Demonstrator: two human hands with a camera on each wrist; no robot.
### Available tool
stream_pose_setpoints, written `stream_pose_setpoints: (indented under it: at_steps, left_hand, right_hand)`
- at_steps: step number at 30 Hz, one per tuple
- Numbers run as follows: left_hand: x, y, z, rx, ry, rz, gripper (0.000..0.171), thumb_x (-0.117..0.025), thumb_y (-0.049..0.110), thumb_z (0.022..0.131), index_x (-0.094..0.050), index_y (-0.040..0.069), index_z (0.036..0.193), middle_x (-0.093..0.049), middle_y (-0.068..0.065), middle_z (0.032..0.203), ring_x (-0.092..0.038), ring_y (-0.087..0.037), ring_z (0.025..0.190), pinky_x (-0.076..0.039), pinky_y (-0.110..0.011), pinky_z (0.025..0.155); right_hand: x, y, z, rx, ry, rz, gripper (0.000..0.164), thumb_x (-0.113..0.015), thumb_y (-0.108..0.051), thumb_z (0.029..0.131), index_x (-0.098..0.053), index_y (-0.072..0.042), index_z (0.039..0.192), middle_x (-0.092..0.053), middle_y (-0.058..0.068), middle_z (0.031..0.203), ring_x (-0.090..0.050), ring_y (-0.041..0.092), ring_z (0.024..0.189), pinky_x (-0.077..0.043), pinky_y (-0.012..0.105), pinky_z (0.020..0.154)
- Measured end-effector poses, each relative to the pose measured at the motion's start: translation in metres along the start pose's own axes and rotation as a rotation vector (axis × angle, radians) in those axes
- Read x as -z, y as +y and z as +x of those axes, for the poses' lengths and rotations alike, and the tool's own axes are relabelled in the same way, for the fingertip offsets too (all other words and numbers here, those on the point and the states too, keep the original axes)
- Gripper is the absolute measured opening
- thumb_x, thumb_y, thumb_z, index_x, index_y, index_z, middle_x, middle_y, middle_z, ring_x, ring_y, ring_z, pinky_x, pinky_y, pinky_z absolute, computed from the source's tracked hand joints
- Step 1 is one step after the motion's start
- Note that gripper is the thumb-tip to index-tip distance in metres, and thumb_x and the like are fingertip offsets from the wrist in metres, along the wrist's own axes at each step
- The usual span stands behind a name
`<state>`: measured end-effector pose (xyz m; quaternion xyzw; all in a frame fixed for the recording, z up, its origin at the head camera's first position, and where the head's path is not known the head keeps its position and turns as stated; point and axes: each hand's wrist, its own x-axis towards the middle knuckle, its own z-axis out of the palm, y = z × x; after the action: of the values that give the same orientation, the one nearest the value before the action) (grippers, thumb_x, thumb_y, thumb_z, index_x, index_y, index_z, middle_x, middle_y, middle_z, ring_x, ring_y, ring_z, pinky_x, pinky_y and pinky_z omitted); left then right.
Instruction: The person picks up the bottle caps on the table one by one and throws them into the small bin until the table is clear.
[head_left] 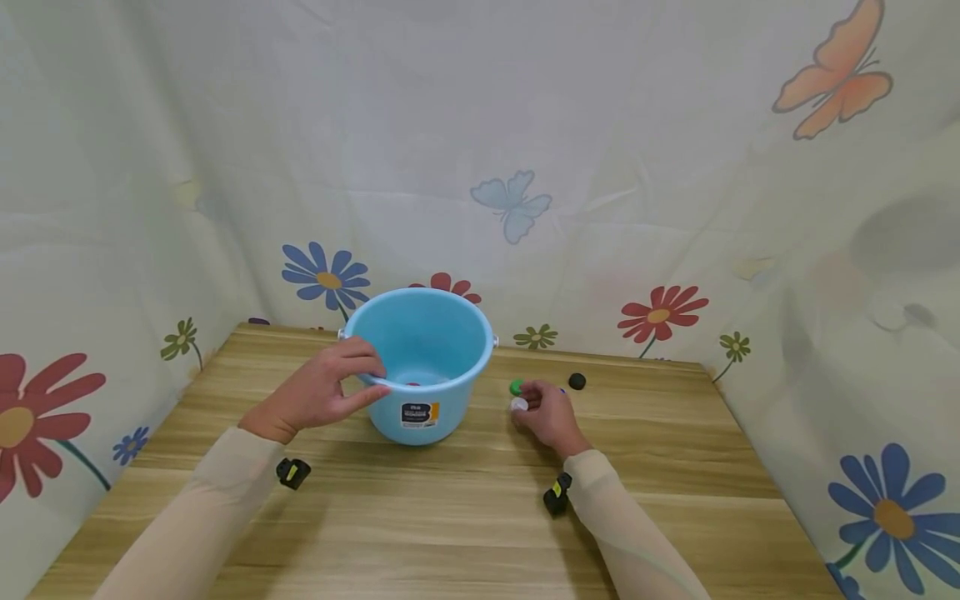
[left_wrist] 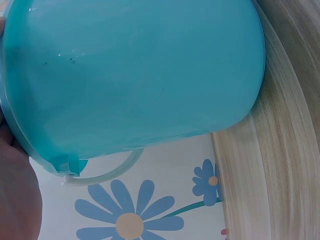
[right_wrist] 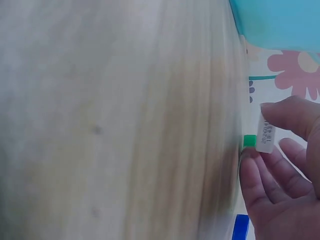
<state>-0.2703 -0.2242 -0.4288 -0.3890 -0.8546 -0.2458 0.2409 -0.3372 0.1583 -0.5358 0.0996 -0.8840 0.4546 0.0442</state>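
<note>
A light blue bucket point(head_left: 457, 407) stands upright on the wooden table, with a dark label on its front. My left hand point(head_left: 326, 387) grips its rim at the left, fingers over the edge and thumb outside. Inside the bucket a bit of something red point(head_left: 413, 384) shows; the front wall hides the rest. To the right of the bucket, my right hand point(head_left: 553, 417) pinches a white bottle cap point(right_wrist: 266, 131) with printed characters on its side, between thumb and fingers. A green cap point(right_wrist: 249, 140) lies just beyond the white one, and a blue cap point(right_wrist: 240, 227) is partly hidden by the right hand in the head view.
A black cap point(head_left: 577, 381) lies on the table point(head_left: 420, 517) beyond the right hand. The bucket's pale handle point(left_wrist: 107, 175) hangs behind it. A flowered curtain point(head_left: 420, 167) encloses the table's back and sides.
</note>
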Motion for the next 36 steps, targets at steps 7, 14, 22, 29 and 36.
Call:
stream_pose_setpoints:
  at_steps: [7, 14, 22, 29, 36]
  left_hand:
    - [-0.001, -0.002, 0.0, 0.003, -0.003, 0.007, 0.017, -0.086, 0.025, 0.083, -0.072, 0.025, 0.093, -0.065, 0.011, 0.098, -0.058, -0.008, 0.095, -0.059, -0.047, 0.087]
    - [0.0, 0.0, -0.001, -0.001, 0.0, 0.009, 0.017, -0.086, 0.025, 0.083, -0.072, 0.025, 0.092, -0.065, 0.011, 0.097, -0.058, -0.008, 0.095, -0.059, -0.047, 0.087]
    - [0.0, 0.001, -0.001, -0.008, 0.002, 0.013, 0.017, -0.086, 0.026, 0.083, -0.072, 0.024, 0.092, -0.065, 0.011, 0.097, -0.059, -0.008, 0.095, -0.059, -0.046, 0.087]
    - [-0.001, 0.001, -0.001, -0.011, 0.006, 0.014, 0.017, -0.086, 0.025, 0.082, -0.072, 0.025, 0.092, -0.065, 0.011, 0.097, -0.059, -0.009, 0.095, -0.059, -0.047, 0.086]
    - [0.0, 0.002, -0.001, -0.006, 0.002, 0.01, 0.017, -0.086, 0.025, 0.083, -0.072, 0.024, 0.093, -0.065, 0.011, 0.098, -0.059, -0.009, 0.095, -0.059, -0.047, 0.087]
  right_hand:
    - [0.003, -0.003, -0.001, 0.046, 0.046, 0.053, 0.037, -0.081, -0.005, 0.085, -0.067, 0.004, 0.118, -0.073, 0.015, 0.108, -0.071, 0.024, 0.097, -0.06, 0.034, 0.084]
    - [0.005, -0.004, -0.002, 0.056, 0.081, 0.089, 0.034, -0.083, -0.011, 0.086, -0.071, 0.001, 0.114, -0.074, 0.013, 0.106, -0.071, 0.021, 0.095, -0.06, 0.032, 0.084]
    - [0.009, -0.012, -0.006, 0.023, 0.112, 0.226, 0.033, -0.084, -0.012, 0.086, -0.072, -0.003, 0.116, -0.074, 0.013, 0.11, -0.071, 0.023, 0.099, -0.06, 0.029, 0.085]
    - [0.016, -0.017, -0.006, 0.069, 0.122, 0.252, 0.034, -0.084, -0.012, 0.086, -0.073, -0.003, 0.116, -0.074, 0.016, 0.114, -0.07, 0.027, 0.104, -0.057, 0.019, 0.081]
    - [0.021, -0.021, -0.006, 0.122, 0.153, 0.218, 0.03, -0.086, -0.019, 0.085, -0.075, -0.011, 0.112, -0.076, 0.008, 0.11, -0.071, 0.022, 0.1, -0.058, 0.024, 0.082]
